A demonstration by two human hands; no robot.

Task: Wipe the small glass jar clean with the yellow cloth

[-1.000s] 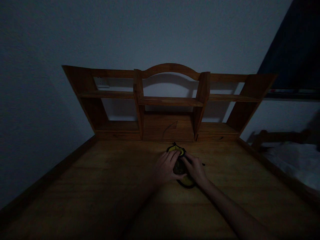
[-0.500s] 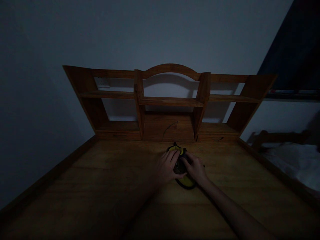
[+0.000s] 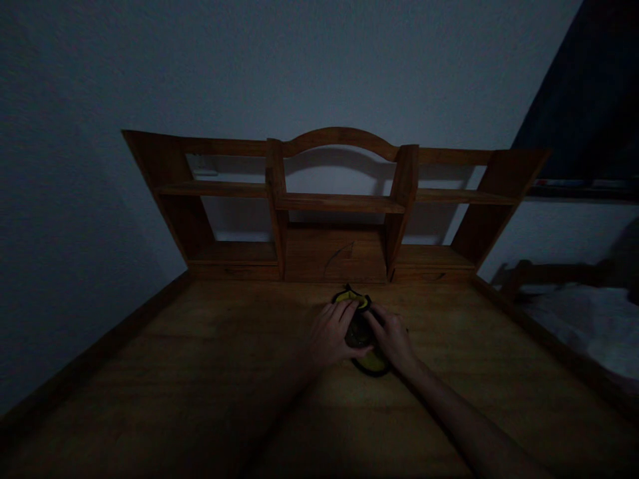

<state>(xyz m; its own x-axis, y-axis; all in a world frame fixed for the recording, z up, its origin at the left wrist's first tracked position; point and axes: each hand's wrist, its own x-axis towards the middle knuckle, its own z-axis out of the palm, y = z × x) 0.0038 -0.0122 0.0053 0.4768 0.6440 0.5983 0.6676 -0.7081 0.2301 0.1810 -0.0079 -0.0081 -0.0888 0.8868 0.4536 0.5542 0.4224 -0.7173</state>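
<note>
A small yellow piece with black edging (image 3: pixel 371 363), perhaps a fabric pouch, lies on the wooden desk under my hands. Between my hands sits a dark glossy object (image 3: pixel 358 332); its kind is hard to make out in the dim light. My left hand (image 3: pixel 330 334) curves round it from the left, fingers over the top and thumb along the lower side. From the right, my right hand (image 3: pixel 393 338) pinches at the black edge near the upper end. Both sets of fingertips are partly hidden.
A wooden shelf unit (image 3: pixel 337 201) with compartments and drawers stands at the back of the desk (image 3: pixel 210 372), against a pale wall (image 3: pixel 239 66). Raised boards edge the desk at both sides. Beyond the right edge lies white cloth (image 3: pixel 584 319).
My right fingers have shifted slightly at the black edge, and the yellow upper opening shows a little more. A bright glint on the dark object has faded. Otherwise my hands stay in place.
</note>
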